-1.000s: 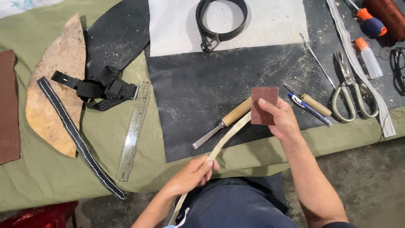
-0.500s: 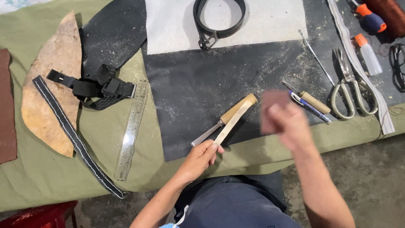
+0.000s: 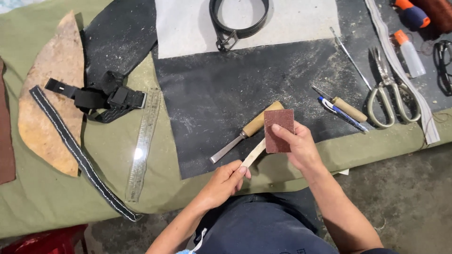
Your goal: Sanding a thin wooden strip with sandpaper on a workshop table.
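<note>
Strap (image 3: 254,153): pale tan, narrow, flat; reddish-brown sandpaper square (image 3: 278,130) covering far end.

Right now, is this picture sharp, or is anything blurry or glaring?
Head view: sharp overall; the right hand and its reddish-brown sanding block show crisp edges, as does the left hand pinching the pale strap. Glare: a bright spot on the metal ruler. Light is soft and even, shadows faint. Straight edges bend slightly near the frame borders.

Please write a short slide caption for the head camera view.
Left hand pinches a pale strap while right hand presses a sandpaper piece on it.
</note>
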